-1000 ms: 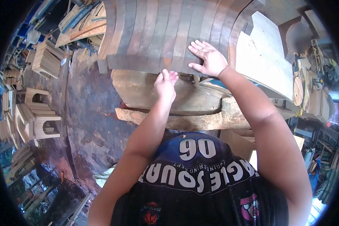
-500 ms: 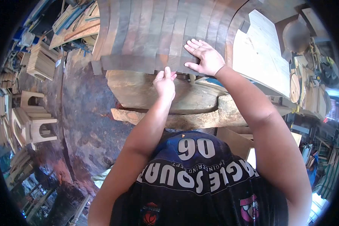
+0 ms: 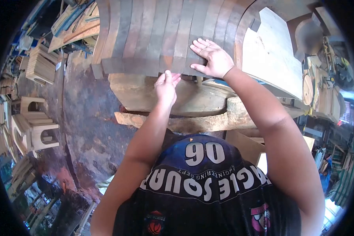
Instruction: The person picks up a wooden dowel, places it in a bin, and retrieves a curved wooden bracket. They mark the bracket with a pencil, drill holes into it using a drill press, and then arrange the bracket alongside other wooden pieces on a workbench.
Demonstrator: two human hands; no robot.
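A row of curved dark wooden slats (image 3: 145,35) lies side by side at the top of the head view, their near ends forming a straight edge. My right hand (image 3: 213,61) rests flat on the slats near that edge, fingers spread. My left hand (image 3: 166,89) is at the edge, its thumb against the end of a slat with an orange-brown patch. The other left fingers reach just under the edge and are partly hidden. Below the slats sits a thick, pale, rough-edged wood slab (image 3: 161,96).
A large white board (image 3: 269,51) adjoins the slats on the right. Small wooden stools (image 3: 35,126) and stacked wood pieces (image 3: 41,65) stand on the stained floor (image 3: 90,102) to the left. Boards and offcuts (image 3: 76,29) crowd the upper left; a round wood piece (image 3: 307,89) is at right.
My left hand has slid slightly left along the slat edge. My right hand stays flat on the slats. The whole view has shifted a little.
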